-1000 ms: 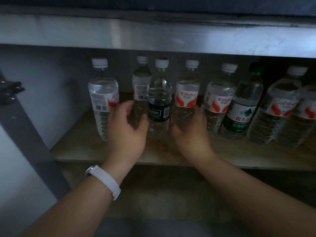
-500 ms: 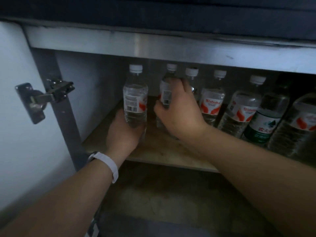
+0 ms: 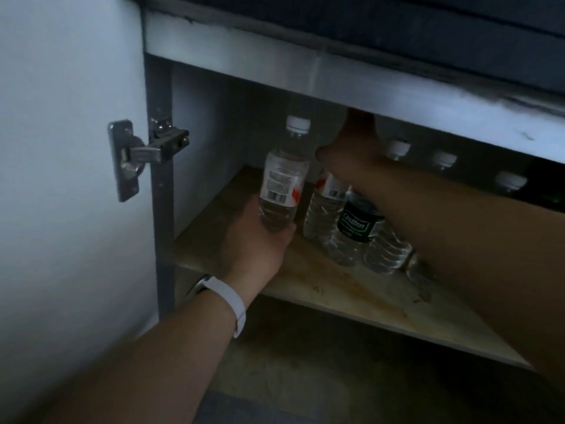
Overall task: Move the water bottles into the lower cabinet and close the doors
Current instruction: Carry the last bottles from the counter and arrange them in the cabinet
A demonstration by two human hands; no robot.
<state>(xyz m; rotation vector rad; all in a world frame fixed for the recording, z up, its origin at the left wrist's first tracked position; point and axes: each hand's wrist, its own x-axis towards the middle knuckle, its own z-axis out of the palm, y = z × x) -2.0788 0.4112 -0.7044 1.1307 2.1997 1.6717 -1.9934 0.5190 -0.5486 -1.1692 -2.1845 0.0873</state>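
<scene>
Clear plastic water bottle with white cap and red-and-white label (image 3: 282,182): upright at the left end of the worn wooden cabinet shelf (image 3: 351,289), lower body wrapped by the left hand (image 3: 256,240), fingers curled round its base, white wristband (image 3: 227,298) on that wrist. Just to its right, touching one another: clear ribbed bottle with red-and-white label (image 3: 325,209), clear bottle with dark green label (image 3: 356,228), another clear ribbed bottle (image 3: 386,249). Right hand (image 3: 351,148) reaching over these toward the back of the shelf, up under the pale metal front rail (image 3: 305,65); fingers hidden, so grip cannot be told. Further right, white bottle caps (image 3: 397,148) in a dim row behind the right forearm. White cabinet door (image 3: 61,179) swung open at left, on a silver metal hinge (image 3: 143,154).
</scene>
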